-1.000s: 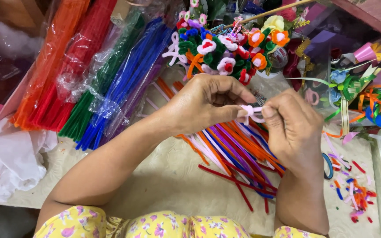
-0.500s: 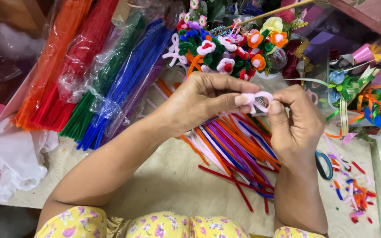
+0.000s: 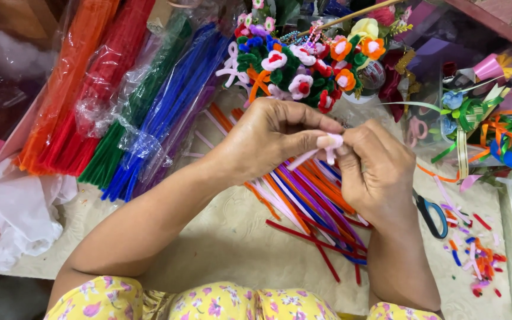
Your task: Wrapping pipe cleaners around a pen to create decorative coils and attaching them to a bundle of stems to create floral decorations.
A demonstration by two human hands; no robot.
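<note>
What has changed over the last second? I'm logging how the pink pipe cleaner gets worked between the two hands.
The left hand and right hand have drawn closer together, and the pink pipe cleaner, earlier a small open loop between the fingertips, is now pinched tighter, with a stem trailing down-left. Both hands kept hold of it throughout. The loose pipe cleaners beneath, the bagged bundles and the scissors stayed put.

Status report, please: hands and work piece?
Left hand and right hand both pinch a pale pink pipe cleaner. Loose pipe cleaners lie beneath. Scissors beside right wrist.
</note>
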